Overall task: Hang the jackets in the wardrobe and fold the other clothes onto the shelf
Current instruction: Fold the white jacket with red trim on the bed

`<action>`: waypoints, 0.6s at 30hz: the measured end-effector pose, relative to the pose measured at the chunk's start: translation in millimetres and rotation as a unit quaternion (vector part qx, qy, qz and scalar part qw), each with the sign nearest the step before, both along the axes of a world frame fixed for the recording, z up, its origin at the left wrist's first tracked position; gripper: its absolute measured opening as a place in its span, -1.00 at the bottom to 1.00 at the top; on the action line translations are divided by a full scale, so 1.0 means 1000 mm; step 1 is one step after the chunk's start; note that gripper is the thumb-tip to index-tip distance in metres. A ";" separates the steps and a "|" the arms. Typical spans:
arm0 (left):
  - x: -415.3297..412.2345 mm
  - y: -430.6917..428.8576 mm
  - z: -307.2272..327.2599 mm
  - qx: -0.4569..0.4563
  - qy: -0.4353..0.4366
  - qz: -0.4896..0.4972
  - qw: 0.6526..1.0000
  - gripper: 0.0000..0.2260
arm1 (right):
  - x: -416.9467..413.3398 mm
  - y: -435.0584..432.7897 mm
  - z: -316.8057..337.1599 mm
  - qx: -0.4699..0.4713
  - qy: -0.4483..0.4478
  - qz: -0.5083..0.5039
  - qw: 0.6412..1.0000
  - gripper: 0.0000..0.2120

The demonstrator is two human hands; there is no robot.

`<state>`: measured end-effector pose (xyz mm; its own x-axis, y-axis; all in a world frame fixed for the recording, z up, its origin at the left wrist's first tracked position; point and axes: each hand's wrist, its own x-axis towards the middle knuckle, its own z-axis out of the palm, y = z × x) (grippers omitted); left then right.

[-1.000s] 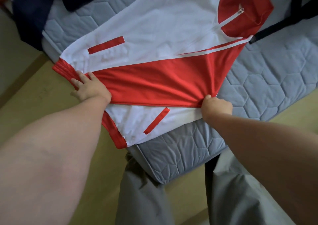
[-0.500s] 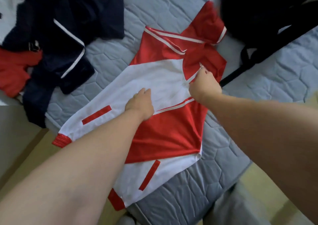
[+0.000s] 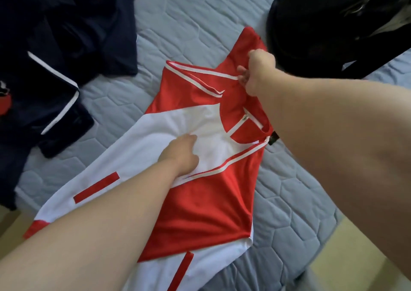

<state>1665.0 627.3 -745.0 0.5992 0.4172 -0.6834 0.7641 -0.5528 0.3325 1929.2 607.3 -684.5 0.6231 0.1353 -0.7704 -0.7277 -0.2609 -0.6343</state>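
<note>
Grey quilted mattress (image 3: 178, 23), ctr frame: red-and-white zip sports jacket (image 3: 211, 201) spread flat. R hand (image 3: 258, 72) pinches red fabric by collar, upper ctr. L hand (image 3: 180, 155) rests on white chest panel, fingers bent; can't tell if gripping. Navy clothes (image 3: 66, 46) upper left.
</note>
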 end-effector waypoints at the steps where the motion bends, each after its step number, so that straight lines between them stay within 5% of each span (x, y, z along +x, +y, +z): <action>1: -0.004 0.006 0.000 -0.025 -0.014 0.036 0.999 -0.39 | -0.002 0.013 0.007 0.025 -0.004 -0.010 1.000 -0.83; 5: 0.005 0.034 0.012 -0.128 -0.083 0.252 0.956 -0.36 | -0.017 0.068 0.059 0.163 0.022 0.016 0.986 -0.86; 9: 0.022 0.064 0.039 -0.265 -0.144 0.474 0.827 -0.74 | -0.039 0.086 0.096 0.237 0.084 0.092 0.964 -0.82; 11: 0.021 0.078 0.051 -0.311 -0.166 0.544 0.761 -0.77 | -0.054 0.077 0.100 0.251 0.121 0.166 0.946 -0.76; 16: 0.004 0.102 0.067 -0.449 -0.219 0.649 0.574 -0.36 | -0.106 0.037 0.082 0.232 0.141 0.334 0.903 -0.62; 18: 0.001 0.101 0.072 -0.486 -0.187 0.629 0.577 -0.26 | -0.127 0.024 0.072 0.129 0.053 0.439 0.888 -0.93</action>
